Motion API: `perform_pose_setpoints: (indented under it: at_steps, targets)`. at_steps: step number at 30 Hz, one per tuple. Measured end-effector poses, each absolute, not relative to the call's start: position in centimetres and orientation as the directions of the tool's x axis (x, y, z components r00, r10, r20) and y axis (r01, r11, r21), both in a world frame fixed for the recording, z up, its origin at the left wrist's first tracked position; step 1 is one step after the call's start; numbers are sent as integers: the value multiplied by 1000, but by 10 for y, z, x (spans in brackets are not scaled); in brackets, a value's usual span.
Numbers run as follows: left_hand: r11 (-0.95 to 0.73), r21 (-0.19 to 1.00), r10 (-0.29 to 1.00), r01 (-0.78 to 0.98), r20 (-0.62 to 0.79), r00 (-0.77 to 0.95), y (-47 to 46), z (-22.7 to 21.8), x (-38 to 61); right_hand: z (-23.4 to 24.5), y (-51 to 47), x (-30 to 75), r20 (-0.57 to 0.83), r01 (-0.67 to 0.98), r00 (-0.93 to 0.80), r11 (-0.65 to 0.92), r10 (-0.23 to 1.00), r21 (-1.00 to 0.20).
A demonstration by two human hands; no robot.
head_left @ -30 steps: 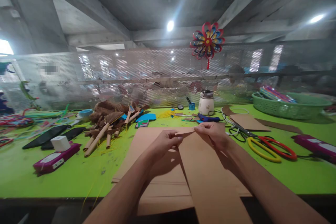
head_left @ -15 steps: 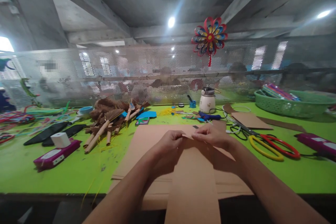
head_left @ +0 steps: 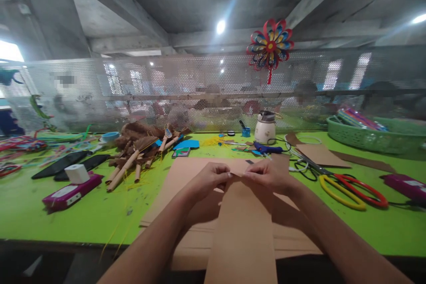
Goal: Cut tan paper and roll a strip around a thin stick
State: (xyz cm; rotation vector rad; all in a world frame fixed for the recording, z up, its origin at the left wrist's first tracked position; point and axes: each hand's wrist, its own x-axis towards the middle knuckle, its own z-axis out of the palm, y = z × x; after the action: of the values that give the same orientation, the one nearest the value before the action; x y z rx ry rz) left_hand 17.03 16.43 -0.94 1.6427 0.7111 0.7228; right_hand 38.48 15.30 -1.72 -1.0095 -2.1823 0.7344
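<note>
A long strip of brown kraft paper [head_left: 244,230] runs from my fingers down toward me, past the table's front edge. My left hand [head_left: 211,179] pinches its far end at the left corner. Close beside it, my right hand [head_left: 269,175] pinches the same end at the right, thumb and fingers pressed together. That narrow far end looks folded or curled between the two hands; the fingers partly hide it. Larger brown paper sheets [head_left: 169,197] lie stacked flat on the table beneath both hands.
Red-and-yellow-handled scissors [head_left: 342,193] and a blue glue gun [head_left: 267,148] lie to the right. A green basket [head_left: 359,135] stands far right. Rolled paper sticks [head_left: 124,171], a purple power strip [head_left: 73,191] and black phones [head_left: 60,165] are at left. A white jug [head_left: 265,128] stands behind.
My left fingers have shifted slightly at the strip's end, and both hands remain pinched on it. The strip's near end has swung a little left. The whole view has shifted slightly.
</note>
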Motion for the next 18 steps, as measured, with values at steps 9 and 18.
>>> perform_pose_setpoints:
  at_steps: [9, 18]
  targets:
    - [-465, 844, 767, 267, 233, 597, 162, -21, 182, -13, 155, 390, 209, 464, -595, 544, 776, -699]
    - [-414, 868, 787, 275, 189, 588, 156, -14, 184, -15, 151, 384, 254, 510, -543, 555, 801, -657]
